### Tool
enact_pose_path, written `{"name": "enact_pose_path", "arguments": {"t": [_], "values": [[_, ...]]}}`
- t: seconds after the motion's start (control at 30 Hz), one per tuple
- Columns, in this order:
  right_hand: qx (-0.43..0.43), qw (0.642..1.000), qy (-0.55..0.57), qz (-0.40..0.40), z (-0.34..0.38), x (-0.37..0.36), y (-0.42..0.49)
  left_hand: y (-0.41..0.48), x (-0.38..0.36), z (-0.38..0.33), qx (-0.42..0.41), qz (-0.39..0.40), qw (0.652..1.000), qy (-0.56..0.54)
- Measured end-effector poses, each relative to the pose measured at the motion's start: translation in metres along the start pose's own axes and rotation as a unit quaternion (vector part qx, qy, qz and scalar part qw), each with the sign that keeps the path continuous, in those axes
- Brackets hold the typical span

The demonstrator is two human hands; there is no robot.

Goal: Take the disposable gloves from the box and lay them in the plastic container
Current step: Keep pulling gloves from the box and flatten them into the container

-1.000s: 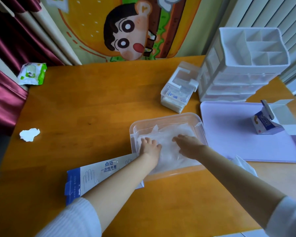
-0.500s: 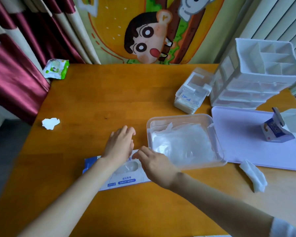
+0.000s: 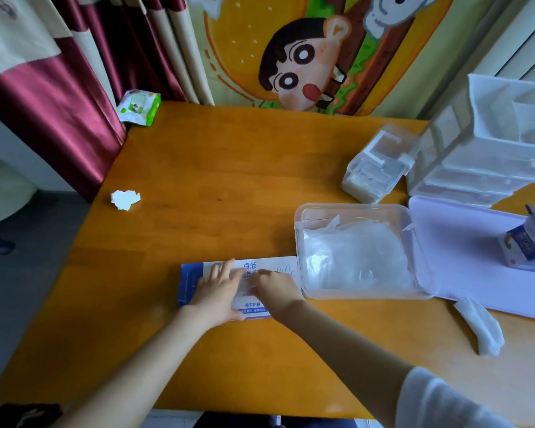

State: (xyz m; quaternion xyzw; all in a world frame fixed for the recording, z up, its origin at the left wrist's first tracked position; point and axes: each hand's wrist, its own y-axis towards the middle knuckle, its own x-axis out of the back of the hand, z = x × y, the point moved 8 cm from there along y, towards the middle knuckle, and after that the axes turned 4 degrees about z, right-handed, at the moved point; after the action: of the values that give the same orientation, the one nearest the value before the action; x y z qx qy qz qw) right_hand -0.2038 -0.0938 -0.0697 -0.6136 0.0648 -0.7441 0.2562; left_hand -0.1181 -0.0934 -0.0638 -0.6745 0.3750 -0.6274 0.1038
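Clear plastic, the one container [image 3: 352, 206] holds a heap of filmy gloves [image 3: 352, 261] I cannot count, so part of the job looks done. The one blue-and-white box [image 3: 192, 281] lies flat on the surface [image 3: 229, 180], just beside its left wall. My left hand [image 3: 218, 291] presses the box, fingers straight. My right hand [image 3: 275, 291] is at the opening, and whether it pinches a glove I cannot tell.

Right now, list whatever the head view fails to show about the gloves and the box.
Opening of the glove box: head view, covered by the left hand and right hand.
Whether the right hand pinches a glove: head view, its fingers curl out of sight.
Count of gloves in the plastic container: head view, clear layers blur together.
The drawer unit: head view, cut off by the right edge.
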Motion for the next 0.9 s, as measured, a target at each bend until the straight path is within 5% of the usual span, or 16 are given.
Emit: {"name": "enact_pose_path", "arguments": {"t": [0.4,0.6,0.9], "values": [[-0.074,0.983,0.084,-0.146,-0.022,0.077,-0.026,0.001,0.0,0.001,0.001,-0.014,1.0,-0.005],[-0.083,0.974,0.183,-0.103,-0.03,0.08,-0.024,0.001,-0.001,0.002,0.008,-0.009,1.0,-0.009],[-0.074,0.95,0.239,-0.189,-0.075,0.131,-0.039,0.003,0.005,0.001,-0.014,0.021,1.0,-0.016]]}}
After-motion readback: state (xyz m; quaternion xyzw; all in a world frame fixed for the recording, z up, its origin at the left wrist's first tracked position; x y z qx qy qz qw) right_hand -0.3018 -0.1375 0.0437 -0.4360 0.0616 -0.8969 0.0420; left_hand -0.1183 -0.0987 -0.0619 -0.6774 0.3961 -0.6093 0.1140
